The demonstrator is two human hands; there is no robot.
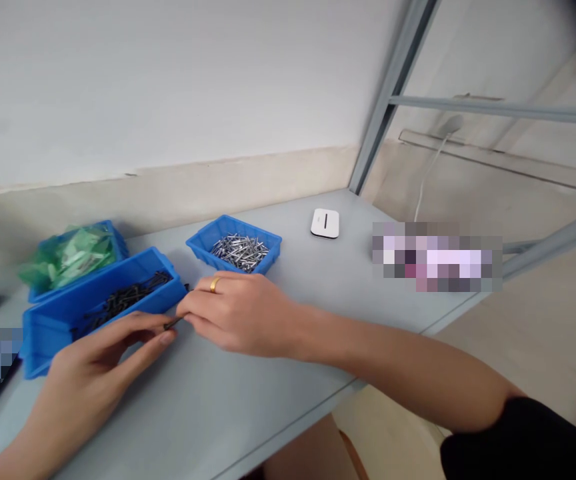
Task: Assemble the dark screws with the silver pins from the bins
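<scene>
Between the thumb and index finger of my left hand (101, 370) is a thin, dark, rod-like piece (173, 324); its exact kind is too small to tell. My right hand (248, 313), with a gold ring on one finger, meets the other end of this piece with closed fingertips. Just behind both hands stands a long blue bin (51, 340) holding many similar black pieces (128, 297). Beyond my right hand, a smaller blue bin (201, 241) contains shiny thin metal pins (241, 250).
A third blue bin (113, 233) at the back left holds a green plastic bag (75, 257). On the grey table (298, 393) lies a white square device (325, 224). A blurred-out object (435, 257) is at the right edge, near a metal frame post (385, 100).
</scene>
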